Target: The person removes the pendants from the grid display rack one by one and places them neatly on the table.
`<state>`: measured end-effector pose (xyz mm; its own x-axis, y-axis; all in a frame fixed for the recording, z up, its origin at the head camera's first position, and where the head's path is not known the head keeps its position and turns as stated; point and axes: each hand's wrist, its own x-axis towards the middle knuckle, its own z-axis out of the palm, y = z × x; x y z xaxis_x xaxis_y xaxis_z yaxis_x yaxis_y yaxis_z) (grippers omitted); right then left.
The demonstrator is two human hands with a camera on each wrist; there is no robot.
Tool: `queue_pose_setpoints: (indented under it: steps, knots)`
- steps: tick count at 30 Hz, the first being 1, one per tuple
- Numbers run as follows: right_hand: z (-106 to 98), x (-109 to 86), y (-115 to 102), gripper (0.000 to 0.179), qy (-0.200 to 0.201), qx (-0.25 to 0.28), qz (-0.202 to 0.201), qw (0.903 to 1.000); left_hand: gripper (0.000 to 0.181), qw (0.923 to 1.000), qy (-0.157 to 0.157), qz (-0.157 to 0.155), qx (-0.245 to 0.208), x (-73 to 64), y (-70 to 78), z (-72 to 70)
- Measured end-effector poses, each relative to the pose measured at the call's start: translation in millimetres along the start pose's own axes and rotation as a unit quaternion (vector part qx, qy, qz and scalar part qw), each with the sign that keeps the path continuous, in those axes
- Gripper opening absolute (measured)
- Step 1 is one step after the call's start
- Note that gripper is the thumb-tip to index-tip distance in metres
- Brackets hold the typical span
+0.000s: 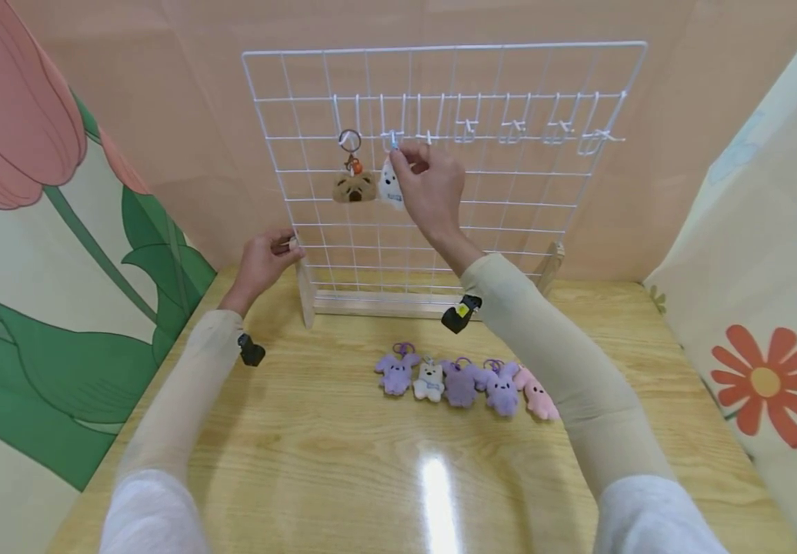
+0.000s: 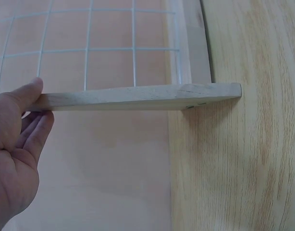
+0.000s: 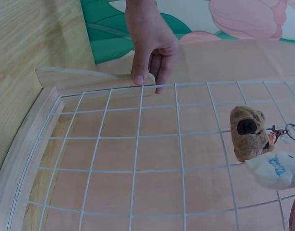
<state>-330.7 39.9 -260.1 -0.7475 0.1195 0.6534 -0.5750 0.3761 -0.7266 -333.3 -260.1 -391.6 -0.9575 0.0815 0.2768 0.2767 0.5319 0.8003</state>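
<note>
With thumb and fingers, my left hand (image 1: 263, 258) grips the upper end of the wooden side piece (image 2: 128, 97) of a white wire grid rack (image 1: 440, 48). My right hand (image 1: 433, 188) is raised at the rack's hooks and pinches the top of a white plush keychain (image 1: 389, 186). The fingers cover its ring, so I cannot tell whether it is on the hook. Just left of it, a brown bear-head plush keychain (image 1: 354, 188) hangs by its ring from a hook. In the right wrist view the white plush (image 3: 277, 169) overlaps the brown one.
Several white hooks (image 1: 512, 127) line the grid right of my right hand. A row of plush keychains lies on the wooden table (image 1: 315, 462): purple ones (image 1: 395, 375), a white one (image 1: 429, 382) and a pink one (image 1: 539, 398). Printed flower curtains stand at both sides.
</note>
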Motion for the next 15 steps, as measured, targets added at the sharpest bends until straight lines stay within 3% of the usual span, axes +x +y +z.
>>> queue_pose_setpoints:
  steps: [15]
  knots:
    - [-9, -14.7, -7, 0.018, 0.021, 0.043, -0.029, 0.9984, 0.051, 1.0, 0.0, 0.004, -0.001, -0.8, 2.0, 0.5]
